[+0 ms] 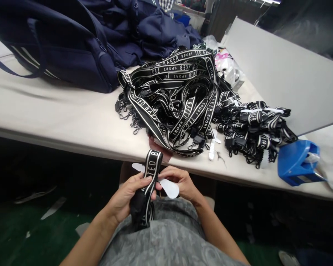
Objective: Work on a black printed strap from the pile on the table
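Note:
Above my lap, my left hand (pixel 130 195) is closed around a folded black strap (pixel 152 166) with white stripes and white lettering. A dark buckle or pad hangs at the strap's lower end. My right hand (pixel 180 181) pinches a white plastic tie (pixel 170 188) at the strap's right side; its rounded end points toward me, and the other end sticks out left of the strap. The part of the tie behind the strap is hidden. On the table just beyond lies a big tangled pile of the same straps (pixel 188 107), with metal snap hooks along its left edge.
Bundled straps (pixel 249 129) bound with white ties lie right of the pile. A loose white tie (pixel 211 147) rests near the table edge. Farther right stands a blue plastic holder (pixel 296 162). Navy bags (pixel 72 48) fill the back left. A white board (pixel 280 74) leans at right.

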Available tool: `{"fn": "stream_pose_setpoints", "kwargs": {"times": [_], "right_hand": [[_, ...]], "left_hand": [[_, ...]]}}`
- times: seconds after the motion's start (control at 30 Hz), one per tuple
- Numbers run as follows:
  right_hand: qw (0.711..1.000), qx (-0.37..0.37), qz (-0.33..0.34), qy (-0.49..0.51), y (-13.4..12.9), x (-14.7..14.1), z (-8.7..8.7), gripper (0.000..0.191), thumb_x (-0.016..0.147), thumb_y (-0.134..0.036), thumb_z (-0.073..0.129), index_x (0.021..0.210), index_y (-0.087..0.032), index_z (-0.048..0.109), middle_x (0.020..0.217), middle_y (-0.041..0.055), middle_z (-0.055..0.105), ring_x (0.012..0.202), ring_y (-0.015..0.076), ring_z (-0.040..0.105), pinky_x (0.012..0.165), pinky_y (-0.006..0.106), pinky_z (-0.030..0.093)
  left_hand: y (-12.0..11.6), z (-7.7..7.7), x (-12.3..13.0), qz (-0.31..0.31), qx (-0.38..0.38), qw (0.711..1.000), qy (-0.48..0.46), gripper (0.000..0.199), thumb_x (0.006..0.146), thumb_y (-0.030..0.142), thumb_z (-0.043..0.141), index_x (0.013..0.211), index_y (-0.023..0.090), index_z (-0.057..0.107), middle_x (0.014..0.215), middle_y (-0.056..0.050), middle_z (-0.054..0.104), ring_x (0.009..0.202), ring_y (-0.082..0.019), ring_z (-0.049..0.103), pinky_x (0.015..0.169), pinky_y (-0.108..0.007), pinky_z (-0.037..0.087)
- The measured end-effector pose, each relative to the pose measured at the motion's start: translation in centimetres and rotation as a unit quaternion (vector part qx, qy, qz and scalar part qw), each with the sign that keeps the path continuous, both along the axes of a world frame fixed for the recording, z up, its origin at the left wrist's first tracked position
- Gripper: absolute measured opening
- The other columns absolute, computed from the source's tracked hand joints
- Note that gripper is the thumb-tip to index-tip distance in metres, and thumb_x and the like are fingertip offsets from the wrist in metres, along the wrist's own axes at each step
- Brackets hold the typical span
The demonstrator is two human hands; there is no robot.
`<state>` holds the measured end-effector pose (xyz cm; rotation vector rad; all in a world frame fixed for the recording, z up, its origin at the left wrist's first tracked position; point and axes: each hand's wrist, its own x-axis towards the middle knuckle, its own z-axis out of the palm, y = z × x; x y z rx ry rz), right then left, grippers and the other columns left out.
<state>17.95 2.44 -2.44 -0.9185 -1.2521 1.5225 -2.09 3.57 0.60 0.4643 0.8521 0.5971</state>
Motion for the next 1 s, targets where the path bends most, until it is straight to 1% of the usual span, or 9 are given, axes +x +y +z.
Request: {"fn": "stream_pose_setpoints", "kwargs": {"times": [0.07, 0.13, 0.23, 0.33, 0.4, 0.47, 0.67, 0.83, 1.0], "right_hand": [[0.998, 0.041, -0.034, -0.037, 0.0, -0.2, 0.2, 0.011, 0.079, -0.032, 0.078, 0.085, -0.024, 0.078, 0.088, 0.0033, 0.066, 0.083, 0.0171, 0.061, 0.076, 0.030, 0.048], [0.993, 0.056, -0.083, -0.059, 0.1, -0.2, 0.5, 0.014, 0.080, -0.035, 0.076, 0.078, -0.022, 0.074, 0.089, 0.0029, 0.064, 0.086, 0.0175, 0.060, 0.081, 0.031, 0.047], [0.989, 0.020, -0.137, -0.050, 0.3, 0.6, 1.1, 0.025, 0.087, -0.045, 0.066, 0.088, -0.021, 0.067, 0.097, 0.0045, 0.065, 0.089, 0.0176, 0.060, 0.084, 0.031, 0.048], [0.984, -0.050, -0.143, -0.092, 0.5, 1.3, 1.3, 0.032, 0.087, -0.052, 0.062, 0.088, -0.020, 0.057, 0.075, 0.0010, 0.065, 0.063, 0.0142, 0.058, 0.061, 0.027, 0.047], [0.980, -0.079, -0.130, -0.132, 0.5, 1.2, 1.1, 0.035, 0.083, -0.052, 0.067, 0.081, -0.020, 0.055, 0.060, -0.0036, 0.057, 0.050, 0.0117, 0.050, 0.050, 0.024, 0.040], [0.983, -0.067, -0.092, -0.144, 0.2, 0.7, 0.8, 0.032, 0.083, -0.049, 0.068, 0.081, -0.018, 0.061, 0.062, -0.0031, 0.057, 0.053, 0.0113, 0.050, 0.052, 0.023, 0.039], [0.988, -0.061, 0.095, -0.108, -0.6, 0.1, 1.0, 0.023, 0.089, -0.036, 0.060, 0.086, -0.015, 0.070, 0.069, -0.0012, 0.059, 0.064, 0.0115, 0.051, 0.062, 0.024, 0.042], [0.982, -0.151, 0.098, -0.060, -1.3, 0.3, 1.3, 0.025, 0.082, -0.038, 0.071, 0.092, -0.015, 0.070, 0.076, -0.0004, 0.063, 0.066, 0.0110, 0.053, 0.063, 0.023, 0.042], [0.974, -0.211, 0.072, 0.047, -3.1, -1.0, 0.0, 0.035, 0.079, -0.044, 0.073, 0.100, -0.017, 0.067, 0.075, -0.0006, 0.062, 0.064, 0.0120, 0.056, 0.062, 0.024, 0.045]], "left_hand": [[-0.1, -0.1, 0.1, -0.004, -0.010, 1.000, -0.007, 0.020, 0.081, 0.027, 0.072, 0.093, 0.011, 0.068, 0.079, -0.008, 0.072, 0.054, -0.010, 0.063, 0.048, -0.017, 0.052], [-0.4, -0.3, 0.2, -0.004, -0.015, 1.000, -0.001, 0.021, 0.082, 0.028, 0.071, 0.093, 0.010, 0.069, 0.082, -0.009, 0.073, 0.057, -0.010, 0.064, 0.053, -0.017, 0.053], [-1.0, -0.2, 0.4, -0.002, 0.004, 0.999, 0.049, 0.029, 0.084, 0.036, 0.069, 0.095, 0.009, 0.068, 0.076, -0.010, 0.072, 0.057, -0.009, 0.062, 0.052, -0.015, 0.050], [-1.4, 0.6, 0.5, 0.008, 0.054, 0.995, 0.082, 0.036, 0.084, 0.041, 0.068, 0.103, 0.012, 0.064, 0.075, -0.008, 0.071, 0.058, -0.010, 0.062, 0.049, -0.014, 0.047], [-1.5, 1.2, 0.7, 0.000, 0.093, 0.993, 0.067, 0.043, 0.083, 0.038, 0.070, 0.119, 0.018, 0.056, 0.086, -0.009, 0.074, 0.063, -0.012, 0.065, 0.053, -0.017, 0.049], [-1.5, 1.6, 1.0, -0.029, 0.113, 0.992, 0.051, 0.052, 0.083, 0.035, 0.071, 0.127, 0.020, 0.050, 0.094, -0.010, 0.074, 0.067, -0.014, 0.068, 0.057, -0.019, 0.051], [-1.1, 0.7, 1.6, -0.103, 0.084, 0.991, 0.030, 0.043, 0.079, 0.037, 0.074, 0.112, 0.014, 0.059, 0.090, -0.013, 0.075, 0.061, -0.015, 0.069, 0.055, -0.020, 0.050], [-1.3, -0.5, 1.5, -0.038, 0.107, 0.989, 0.090, 0.035, 0.078, 0.036, 0.074, 0.100, 0.013, 0.059, 0.078, -0.008, 0.073, 0.058, -0.015, 0.068, 0.057, -0.022, 0.054], [-1.6, -1.0, 1.6, -0.055, 0.133, 0.984, 0.104, 0.043, 0.079, 0.039, 0.071, 0.108, 0.016, 0.050, 0.065, -0.002, 0.070, 0.053, -0.016, 0.067, 0.053, -0.023, 0.052]]}}
